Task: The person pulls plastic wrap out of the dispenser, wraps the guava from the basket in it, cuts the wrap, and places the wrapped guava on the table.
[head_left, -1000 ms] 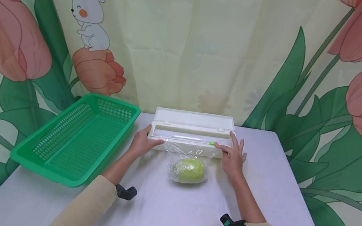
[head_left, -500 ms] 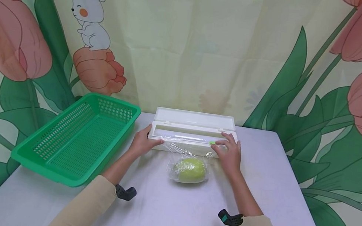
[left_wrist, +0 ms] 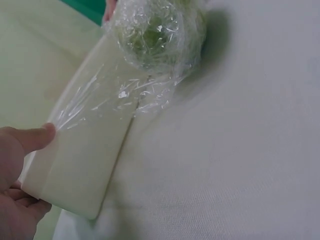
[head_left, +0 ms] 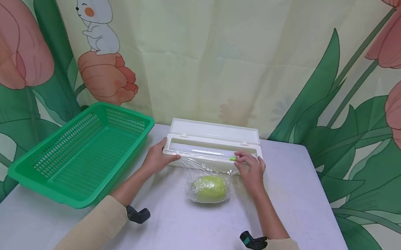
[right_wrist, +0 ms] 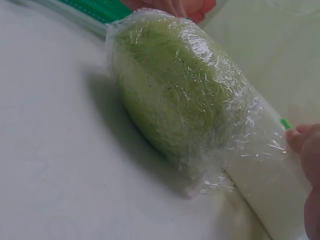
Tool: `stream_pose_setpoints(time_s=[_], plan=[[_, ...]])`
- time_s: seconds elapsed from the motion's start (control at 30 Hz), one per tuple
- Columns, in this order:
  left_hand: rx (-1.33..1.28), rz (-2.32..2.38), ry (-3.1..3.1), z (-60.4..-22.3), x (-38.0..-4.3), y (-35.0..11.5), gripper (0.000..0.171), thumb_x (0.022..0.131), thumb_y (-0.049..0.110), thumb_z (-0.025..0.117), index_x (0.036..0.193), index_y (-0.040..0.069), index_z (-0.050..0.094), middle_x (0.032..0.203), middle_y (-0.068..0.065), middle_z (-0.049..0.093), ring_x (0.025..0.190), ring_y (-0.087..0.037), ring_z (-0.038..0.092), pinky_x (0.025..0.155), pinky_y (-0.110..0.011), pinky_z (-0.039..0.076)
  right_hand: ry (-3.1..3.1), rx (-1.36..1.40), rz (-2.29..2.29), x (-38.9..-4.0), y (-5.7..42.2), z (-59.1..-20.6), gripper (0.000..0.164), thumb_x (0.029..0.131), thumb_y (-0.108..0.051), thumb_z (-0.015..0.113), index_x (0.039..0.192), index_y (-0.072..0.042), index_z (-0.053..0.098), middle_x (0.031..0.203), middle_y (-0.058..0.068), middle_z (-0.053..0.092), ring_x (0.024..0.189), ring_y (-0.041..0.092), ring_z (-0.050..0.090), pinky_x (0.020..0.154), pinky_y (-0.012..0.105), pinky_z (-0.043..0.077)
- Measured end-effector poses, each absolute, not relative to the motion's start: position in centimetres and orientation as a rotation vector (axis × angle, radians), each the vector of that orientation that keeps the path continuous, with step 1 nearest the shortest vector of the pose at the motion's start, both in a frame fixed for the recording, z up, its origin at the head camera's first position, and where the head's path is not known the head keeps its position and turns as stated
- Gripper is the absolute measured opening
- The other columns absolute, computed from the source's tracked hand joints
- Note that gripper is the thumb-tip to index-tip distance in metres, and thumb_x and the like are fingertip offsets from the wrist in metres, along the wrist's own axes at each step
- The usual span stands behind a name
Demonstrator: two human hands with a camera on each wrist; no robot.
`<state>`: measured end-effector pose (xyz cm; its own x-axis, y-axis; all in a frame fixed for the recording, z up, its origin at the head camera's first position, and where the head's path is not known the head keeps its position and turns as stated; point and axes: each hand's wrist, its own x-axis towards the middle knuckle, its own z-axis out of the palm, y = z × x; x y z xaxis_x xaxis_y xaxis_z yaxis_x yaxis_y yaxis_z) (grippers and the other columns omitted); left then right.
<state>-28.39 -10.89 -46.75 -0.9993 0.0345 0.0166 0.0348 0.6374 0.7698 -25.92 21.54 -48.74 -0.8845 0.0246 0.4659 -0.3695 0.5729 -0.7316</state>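
Observation:
A white cling film dispenser box (head_left: 214,132) stands at the back of the table, its lid raised, with a film roll inside. My left hand (head_left: 156,158) grips the box's left end, thumb on the front edge, as the left wrist view shows too. With my right hand (head_left: 252,173) I pinch the small green slide cutter (head_left: 232,158) on the box's front edge, right of the middle. Clear cling film (left_wrist: 100,97) runs from that edge down to an oval pale green fruit (head_left: 209,188). Crinkled film wraps the fruit, which lies on the table before the box.
A green slotted plastic basket (head_left: 80,200) stands on the left of the table, beside my left forearm. White cloth covers the table (head_left: 187,243). A curtain (head_left: 245,56) printed with tulips and a rabbit hangs right behind the box.
My right hand has left the box's right end, moved left to the green slide cutter and closed its fingertips on it. The left hand keeps its grip; the fruit lies still.

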Motion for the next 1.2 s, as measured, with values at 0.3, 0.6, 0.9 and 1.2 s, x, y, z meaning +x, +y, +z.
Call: stream_pose_setpoints(time_s=[0.3,0.6,0.9,1.2], plan=[[-0.053,-1.310,-2.854,-46.5,-28.4,-10.8,0.096,0.080,0.035,0.079,0.151,-0.001,0.026,0.150,-0.023,0.039,0.138,-0.036,0.039,0.112,-0.049,0.037,-2.466,0.373,1.069,-25.9,20.6,-48.7,0.027,0.085,0.004,0.065,0.104,-0.012,0.076,0.106,0.009,0.066,0.104,0.031,0.057,0.110,0.059,0.012],[-0.056,-1.436,-2.821,-46.5,-28.4,-10.5,0.085,0.078,0.031,0.081,0.146,0.006,0.038,0.143,-0.019,0.050,0.130,-0.033,0.048,0.106,-0.050,0.043,-2.611,0.312,1.081,-25.3,21.1,-48.3,0.029,0.095,-0.007,0.057,0.121,-0.013,0.068,0.121,0.011,0.065,0.121,0.033,0.052,0.113,0.054,0.014],[-0.160,-1.310,-2.750,-45.7,-28.1,-9.5,0.089,0.081,0.037,0.077,0.149,0.001,0.032,0.159,-0.016,0.024,0.147,-0.036,0.023,0.119,-0.051,0.024,-2.544,0.281,1.269,-25.4,21.9,-47.0,0.034,0.089,-0.013,0.067,0.123,-0.008,0.065,0.127,0.015,0.063,0.126,0.033,0.051,0.110,0.052,0.033],[-0.652,-1.119,-2.639,-45.4,-28.0,-5.3,0.049,0.083,0.028,0.076,0.126,0.010,0.062,0.130,-0.008,0.062,0.124,-0.027,0.055,0.105,-0.042,0.045,-2.619,0.206,1.211,-25.6,21.9,-46.4,0.045,0.082,-0.019,0.077,0.123,-0.006,0.064,0.126,0.017,0.062,0.124,0.034,0.051,0.106,0.051,0.039]])
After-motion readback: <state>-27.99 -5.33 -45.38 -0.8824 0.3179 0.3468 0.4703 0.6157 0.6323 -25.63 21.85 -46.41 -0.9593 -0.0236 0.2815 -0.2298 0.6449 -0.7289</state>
